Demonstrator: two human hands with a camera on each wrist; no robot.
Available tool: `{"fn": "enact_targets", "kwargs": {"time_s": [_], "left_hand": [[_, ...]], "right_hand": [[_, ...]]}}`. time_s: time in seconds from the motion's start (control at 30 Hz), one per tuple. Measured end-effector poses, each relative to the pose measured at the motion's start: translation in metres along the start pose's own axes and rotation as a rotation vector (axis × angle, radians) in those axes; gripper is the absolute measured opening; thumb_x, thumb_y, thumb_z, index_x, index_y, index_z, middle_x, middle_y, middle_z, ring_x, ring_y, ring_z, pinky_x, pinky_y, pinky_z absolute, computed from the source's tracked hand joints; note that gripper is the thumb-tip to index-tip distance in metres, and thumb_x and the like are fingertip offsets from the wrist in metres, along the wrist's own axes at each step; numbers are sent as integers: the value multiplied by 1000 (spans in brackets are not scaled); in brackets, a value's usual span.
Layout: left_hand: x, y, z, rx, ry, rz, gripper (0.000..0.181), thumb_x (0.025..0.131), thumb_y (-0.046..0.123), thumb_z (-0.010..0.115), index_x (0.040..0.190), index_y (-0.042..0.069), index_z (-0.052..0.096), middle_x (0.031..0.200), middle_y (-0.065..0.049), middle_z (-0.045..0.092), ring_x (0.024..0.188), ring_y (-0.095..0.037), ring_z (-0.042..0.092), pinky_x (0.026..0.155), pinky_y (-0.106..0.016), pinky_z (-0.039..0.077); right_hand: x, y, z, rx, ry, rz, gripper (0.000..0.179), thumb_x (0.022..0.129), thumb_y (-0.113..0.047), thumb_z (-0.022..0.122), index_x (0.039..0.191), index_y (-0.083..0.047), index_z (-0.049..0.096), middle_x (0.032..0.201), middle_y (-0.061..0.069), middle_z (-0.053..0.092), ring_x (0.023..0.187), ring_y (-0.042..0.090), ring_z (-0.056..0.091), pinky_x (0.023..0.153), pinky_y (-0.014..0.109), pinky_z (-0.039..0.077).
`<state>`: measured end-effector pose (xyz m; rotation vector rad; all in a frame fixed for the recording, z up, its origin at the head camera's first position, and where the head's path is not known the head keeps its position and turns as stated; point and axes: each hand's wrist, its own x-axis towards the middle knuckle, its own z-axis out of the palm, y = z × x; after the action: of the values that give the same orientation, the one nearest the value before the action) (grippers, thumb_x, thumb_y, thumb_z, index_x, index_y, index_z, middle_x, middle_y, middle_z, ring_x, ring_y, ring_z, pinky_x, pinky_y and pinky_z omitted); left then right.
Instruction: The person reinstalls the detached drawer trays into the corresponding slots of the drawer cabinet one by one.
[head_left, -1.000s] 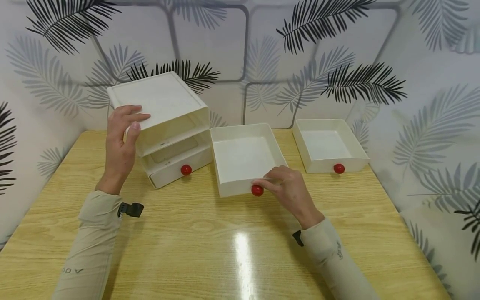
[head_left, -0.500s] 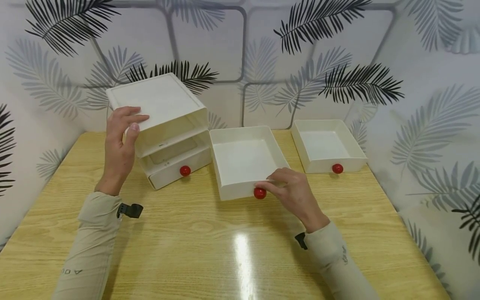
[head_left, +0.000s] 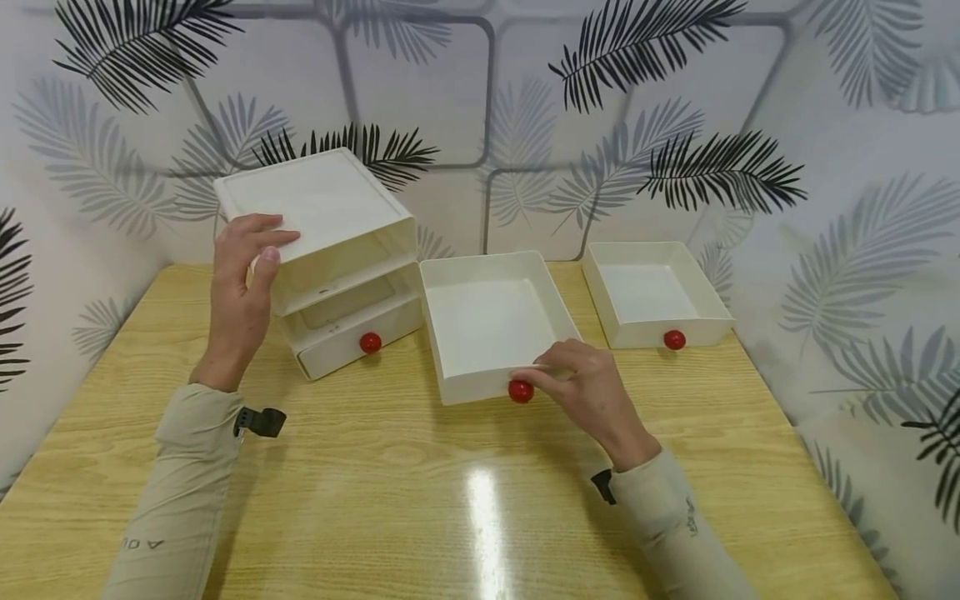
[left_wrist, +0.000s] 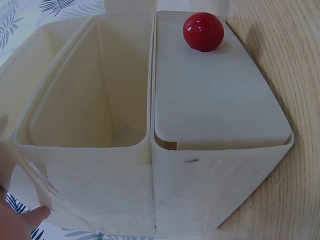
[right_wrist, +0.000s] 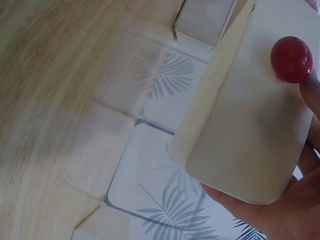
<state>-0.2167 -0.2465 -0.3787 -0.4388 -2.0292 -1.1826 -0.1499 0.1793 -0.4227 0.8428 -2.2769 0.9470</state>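
Observation:
A white drawer cabinet [head_left: 322,200] stands at the back left, turned at an angle. Its upper bay is open at the front, and a drawer with a red knob [head_left: 371,342] sits in the lower bay, as the left wrist view also shows. My left hand [head_left: 242,287] rests on the cabinet's left front corner, fingers over the top and thumb at the front edge. Right of the cabinet is a loose white drawer [head_left: 495,308], its inside bare. My right hand [head_left: 588,387] pinches its front rim beside the red knob [right_wrist: 292,59], thumb outside and fingers inside.
Another white drawer [head_left: 651,283] with a red knob lies on the right of the wooden table [head_left: 360,500]. Behind stands a wall [head_left: 420,92] with a leaf pattern, and the same covering runs along both sides.
My right hand and the drawer it holds have come slightly toward me and to the right. The left hand and the cabinet stay in place.

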Motion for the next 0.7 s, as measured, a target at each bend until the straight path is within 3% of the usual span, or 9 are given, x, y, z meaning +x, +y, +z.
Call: {"fn": "enact_targets", "kwargs": {"time_s": [0.23,0.47,0.7], "left_hand": [[1,3,1,-6,5,36,38,106,23,47,122,0,73,141,-21,60,143,-26,43,124,-35,21],[1,32,2,-42,18,8,38,105,18,46,120,-7,70,139,-28,58,143,-30,42,123,-36,21],[0,14,2,-4,13,-8,39,106,22,45,122,-2,72,142,-22,59,145,-27,41,124,-36,20]], "right_hand": [[-3,-1,-2,-10,-6,-5,12,74,-16,91,74,-12,80,72,-3,73,68,9,64,65,20,54],[-5,-3,-3,39,-21,-14,11,74,-15,91,73,-13,80,71,-4,73,67,8,65,66,17,53],[-9,-11,8,81,-85,6,8,79,-19,88,77,-16,81,74,-7,74,71,6,64,67,25,56]]}}
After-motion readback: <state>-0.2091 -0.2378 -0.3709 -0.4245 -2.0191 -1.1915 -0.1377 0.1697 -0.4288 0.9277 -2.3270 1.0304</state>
